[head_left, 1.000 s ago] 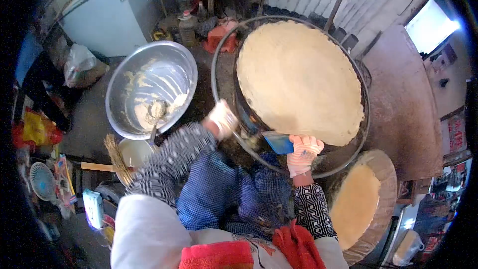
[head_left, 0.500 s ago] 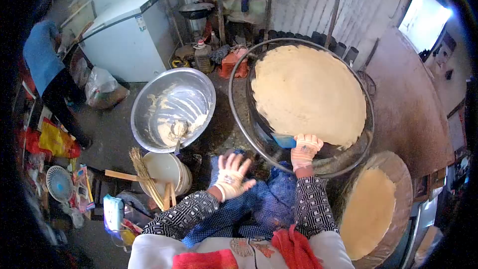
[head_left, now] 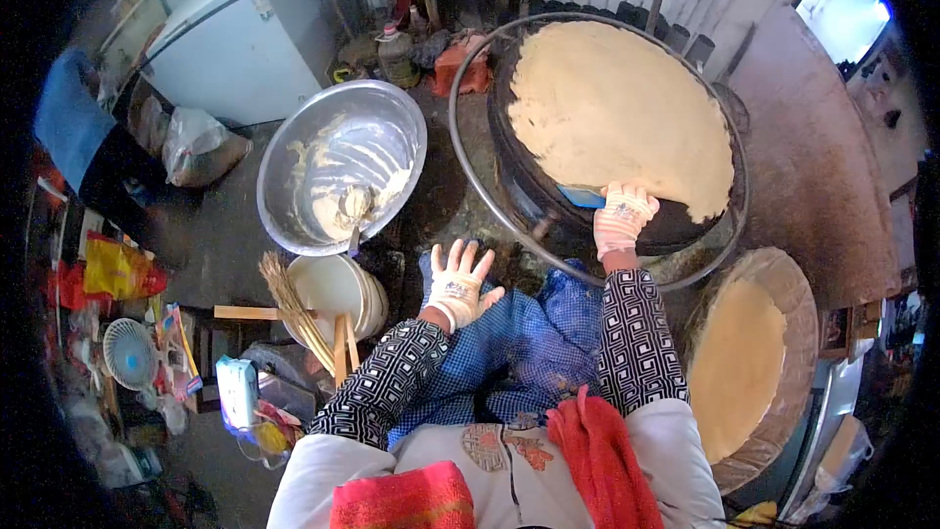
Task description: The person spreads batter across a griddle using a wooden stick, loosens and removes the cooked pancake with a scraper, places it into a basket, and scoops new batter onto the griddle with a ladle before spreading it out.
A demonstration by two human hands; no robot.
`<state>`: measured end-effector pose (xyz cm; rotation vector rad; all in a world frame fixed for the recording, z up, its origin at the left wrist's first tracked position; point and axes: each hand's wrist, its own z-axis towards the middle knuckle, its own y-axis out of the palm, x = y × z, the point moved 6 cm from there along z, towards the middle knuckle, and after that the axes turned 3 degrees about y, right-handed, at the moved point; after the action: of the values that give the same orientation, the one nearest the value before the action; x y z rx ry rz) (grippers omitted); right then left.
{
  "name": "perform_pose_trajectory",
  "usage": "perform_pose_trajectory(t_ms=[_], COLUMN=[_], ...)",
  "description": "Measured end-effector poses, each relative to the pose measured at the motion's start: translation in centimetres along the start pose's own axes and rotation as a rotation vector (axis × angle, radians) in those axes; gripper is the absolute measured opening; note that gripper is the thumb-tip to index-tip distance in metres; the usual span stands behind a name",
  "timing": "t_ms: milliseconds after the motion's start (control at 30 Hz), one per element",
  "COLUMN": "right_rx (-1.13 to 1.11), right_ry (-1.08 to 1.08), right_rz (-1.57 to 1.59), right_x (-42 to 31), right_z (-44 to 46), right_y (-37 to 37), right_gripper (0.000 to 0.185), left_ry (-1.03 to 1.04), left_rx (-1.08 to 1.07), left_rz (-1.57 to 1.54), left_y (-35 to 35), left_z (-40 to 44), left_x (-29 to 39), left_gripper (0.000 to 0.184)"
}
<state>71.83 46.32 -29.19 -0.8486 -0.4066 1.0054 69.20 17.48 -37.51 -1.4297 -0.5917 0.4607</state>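
My right hand [head_left: 627, 219], in a striped glove with bare fingertips, is closed around a blue scraper [head_left: 583, 198]. The scraper's blade is partly beneath the near edge of a large, thin pancake [head_left: 622, 118] lying on a round dark griddle [head_left: 676, 229]. My left hand [head_left: 460, 282], in a similar glove, is open with fingers spread over my blue checked lap [head_left: 509, 338], and holds nothing. To its left is a wide metal basin [head_left: 284, 171] smeared with pale batter, with a ladle [head_left: 355, 204] resting inside it.
A metal ring [head_left: 468, 162] surrounds the griddle. A white bucket [head_left: 375, 306] with a straw brush [head_left: 286, 299] across it stands below the basin. A round tray [head_left: 798, 372] with a pale sheet [head_left: 739, 372] lies at right. Another person [head_left: 78, 127] bends near a white freezer [head_left: 235, 49].
My right hand has pushed the scraper farther under the pancake's edge, so less blue shows. My left hand stays spread over my lap. The view has tilted downward.
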Motion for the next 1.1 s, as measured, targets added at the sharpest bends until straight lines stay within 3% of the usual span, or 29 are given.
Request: perform_pose_trajectory(t_ms=[233, 367, 600, 633, 800, 867, 900, 1000, 1100], right_rx=[-0.005, -0.04, -0.113, -0.279, -0.47, -0.526, -0.325, -0.357, -0.303], right_ry=[-0.004, -0.012, -0.376, -0.368, -0.369, -0.362, -0.4, -0.369, -0.366], right_rz=[-0.017, 0.047, 0.236, 0.161, 0.006, -0.018, 0.019, 0.008, 0.004], right_x=[-0.4, -0.7, -1.8, -1.8, -3.2, -3.5, -3.7, -2.9, -1.7], right_z=[0.1, 0.1, -0.9, -0.8, 0.2, 0.3, 0.1, -0.3, -0.8], right_y=[0.1, 0.8, 3.7, 4.4, 3.1, 3.3, 2.7, 4.1, 5.5], right_gripper=[0.004, 0.015, 0.036, 0.041, 0.044, 0.045, 0.043, 0.043, 0.041], left_ry=[-0.004, 0.0, -0.006, -0.005, -0.002, -0.008, -0.034, -0.134, -0.123], left_rx=[-0.035, -0.043, -0.043, -0.039, -0.008, 0.099, 0.147, 0.336, 0.525], left_rz=[0.029, 0.024, 0.005, -0.001, -0.048, -0.111, -0.144, -0.331, -0.268], left_y=[0.3, 0.0, 0.5, 0.6, 0.7, 0.7, 0.7, 0.5, -1.2], left_z=[0.2, 0.2, 0.0, -0.1, -1.0, -1.8, -2.4, -2.8, -0.7], left_x=[0.7, 1.3, 0.7, 0.5, 0.7, 0.7, 0.7, -1.1, -5.0], left_gripper=[0.078, 0.076, 0.076, 0.076, 0.074, 0.074, 0.074, 0.074, 0.075])
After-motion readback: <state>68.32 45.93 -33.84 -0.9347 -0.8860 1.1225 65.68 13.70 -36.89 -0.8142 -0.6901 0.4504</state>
